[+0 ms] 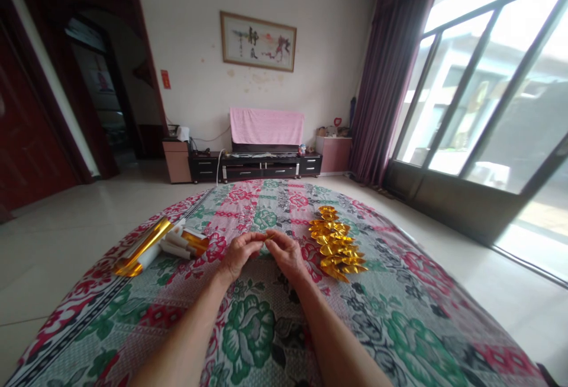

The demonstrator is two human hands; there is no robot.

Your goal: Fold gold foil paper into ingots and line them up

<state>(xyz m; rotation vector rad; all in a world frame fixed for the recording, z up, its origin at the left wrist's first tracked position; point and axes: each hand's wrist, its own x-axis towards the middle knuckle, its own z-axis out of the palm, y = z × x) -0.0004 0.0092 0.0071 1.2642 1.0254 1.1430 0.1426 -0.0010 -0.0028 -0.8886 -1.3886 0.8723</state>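
My left hand (242,254) and my right hand (284,252) meet above the middle of the flowered cloth. Between their fingertips they pinch a small piece of gold foil paper (267,238); most of it is hidden by the fingers. To the right of my right hand lie several folded gold foil pieces (337,245), boat-shaped with pointed ends, lined up in a row running away from me. Left of my left hand are gold foil sheets (153,239), partly rolled, beside white-backed rolls (177,244).
The patterned cloth (248,334) covers the rounded surface under my arms. Beyond it, a low black cabinet (261,168) stands at the wall with a pink towel (266,126) draped over something on top. A purple curtain (381,73) and glass panes stand at the right, a dark doorway at the left.
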